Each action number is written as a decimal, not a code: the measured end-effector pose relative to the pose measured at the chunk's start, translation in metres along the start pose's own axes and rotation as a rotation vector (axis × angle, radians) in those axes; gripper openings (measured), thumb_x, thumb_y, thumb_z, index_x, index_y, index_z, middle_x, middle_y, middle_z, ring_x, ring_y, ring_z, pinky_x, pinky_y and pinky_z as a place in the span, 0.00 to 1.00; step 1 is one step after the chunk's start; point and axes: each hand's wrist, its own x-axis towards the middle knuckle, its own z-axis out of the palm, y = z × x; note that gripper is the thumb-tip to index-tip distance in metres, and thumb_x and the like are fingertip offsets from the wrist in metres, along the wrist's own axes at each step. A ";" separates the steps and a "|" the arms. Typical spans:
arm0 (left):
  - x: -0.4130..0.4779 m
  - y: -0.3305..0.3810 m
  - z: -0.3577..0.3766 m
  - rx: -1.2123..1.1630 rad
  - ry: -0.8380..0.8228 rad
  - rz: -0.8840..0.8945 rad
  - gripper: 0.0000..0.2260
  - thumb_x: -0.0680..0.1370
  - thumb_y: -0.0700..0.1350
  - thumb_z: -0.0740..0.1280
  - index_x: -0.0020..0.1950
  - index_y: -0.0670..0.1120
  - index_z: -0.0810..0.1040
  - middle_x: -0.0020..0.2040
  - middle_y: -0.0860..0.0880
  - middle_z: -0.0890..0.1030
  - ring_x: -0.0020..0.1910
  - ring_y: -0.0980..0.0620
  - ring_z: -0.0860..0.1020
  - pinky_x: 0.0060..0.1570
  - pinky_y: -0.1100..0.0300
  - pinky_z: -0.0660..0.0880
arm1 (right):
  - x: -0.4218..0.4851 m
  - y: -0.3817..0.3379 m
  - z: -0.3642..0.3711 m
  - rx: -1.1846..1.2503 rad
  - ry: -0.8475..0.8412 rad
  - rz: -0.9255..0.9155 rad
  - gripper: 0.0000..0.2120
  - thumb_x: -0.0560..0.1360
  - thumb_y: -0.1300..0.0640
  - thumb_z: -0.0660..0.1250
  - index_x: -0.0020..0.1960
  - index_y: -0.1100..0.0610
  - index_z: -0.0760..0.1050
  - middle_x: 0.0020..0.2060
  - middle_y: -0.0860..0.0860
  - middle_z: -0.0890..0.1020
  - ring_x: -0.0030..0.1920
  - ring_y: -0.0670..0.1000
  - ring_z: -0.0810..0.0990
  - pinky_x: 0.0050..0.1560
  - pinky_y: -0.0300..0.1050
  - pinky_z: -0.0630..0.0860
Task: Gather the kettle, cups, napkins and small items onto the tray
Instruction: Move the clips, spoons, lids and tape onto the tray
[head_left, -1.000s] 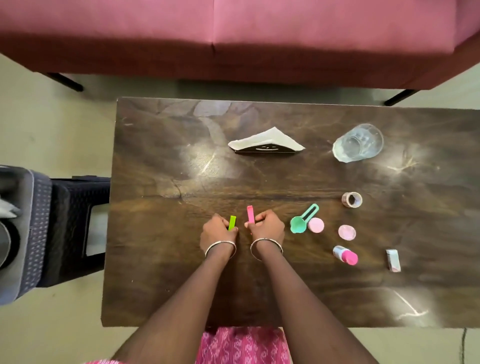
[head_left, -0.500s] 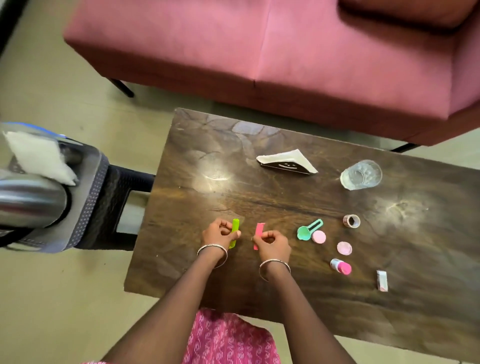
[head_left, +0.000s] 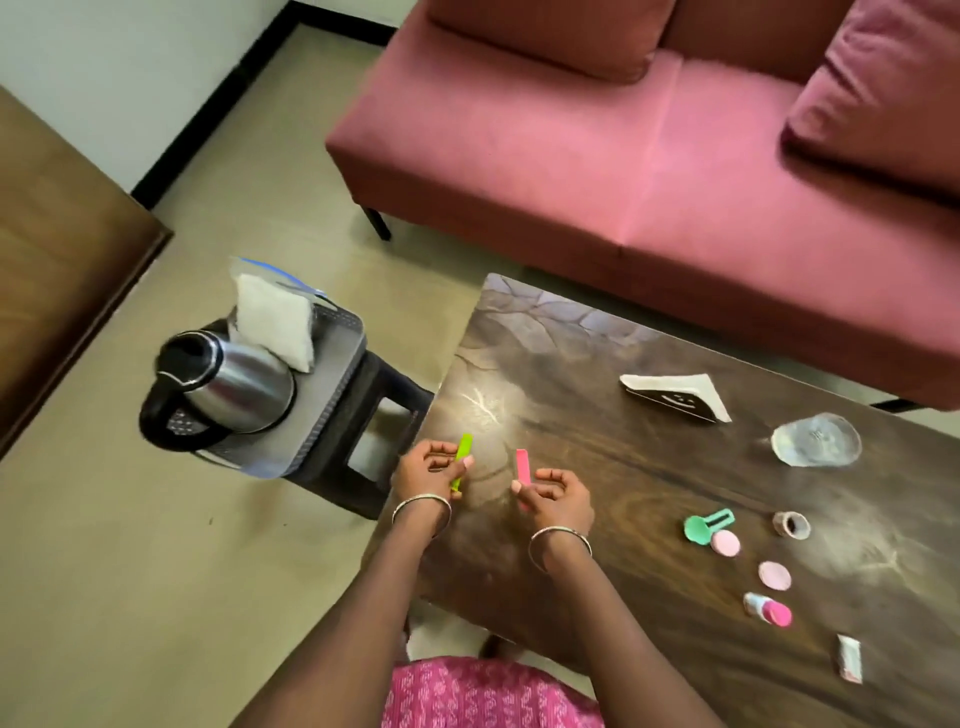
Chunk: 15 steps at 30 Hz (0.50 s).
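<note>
Over on the left we have the grey rectangular tray (head_left: 332, 384) sitting on a dark plastic stool (head_left: 374, 431), already carrying the shiny steel kettle with a black handle (head_left: 223, 384) and a white padded pouch (head_left: 272, 330) behind it. That is our target, so we want both small pieces carried across the gap between stool and table without fumbling.

Our left hand (head_left: 428, 470) is pinched shut on the lime-green plastic clip (head_left: 461, 460), and just beside it our right hand (head_left: 558, 499) is closed on the pink plastic clip (head_left: 522, 465), both lifted over the near-left corner of the dark wooden table (head_left: 597, 467).

We judge the neat way is to set them down on the tray's bare near edge, clear of the kettle.

Further right, the white napkins in their black holder (head_left: 675, 397), the clear glass cup (head_left: 815, 439), the teal scoop (head_left: 704, 527) and the pink round lids (head_left: 774, 574) all wait on the table.
</note>
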 end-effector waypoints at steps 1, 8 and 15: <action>0.009 0.004 -0.013 -0.015 0.020 -0.003 0.10 0.70 0.37 0.76 0.47 0.41 0.78 0.41 0.41 0.82 0.34 0.47 0.80 0.26 0.60 0.78 | -0.002 -0.003 0.015 0.001 -0.013 0.001 0.15 0.66 0.69 0.79 0.48 0.61 0.77 0.39 0.65 0.84 0.35 0.55 0.80 0.44 0.53 0.82; 0.091 0.025 -0.099 -0.026 0.086 -0.032 0.11 0.71 0.30 0.72 0.52 0.37 0.79 0.43 0.40 0.81 0.34 0.47 0.78 0.25 0.62 0.78 | -0.012 -0.020 0.124 -0.013 -0.066 0.010 0.08 0.70 0.66 0.76 0.48 0.65 0.82 0.39 0.61 0.85 0.34 0.52 0.82 0.45 0.47 0.82; 0.197 0.035 -0.162 0.233 0.165 -0.022 0.12 0.70 0.34 0.74 0.53 0.40 0.82 0.43 0.41 0.84 0.41 0.45 0.82 0.48 0.56 0.79 | 0.003 -0.051 0.244 -0.003 -0.116 -0.023 0.06 0.71 0.65 0.76 0.40 0.57 0.80 0.33 0.56 0.83 0.28 0.47 0.80 0.32 0.37 0.77</action>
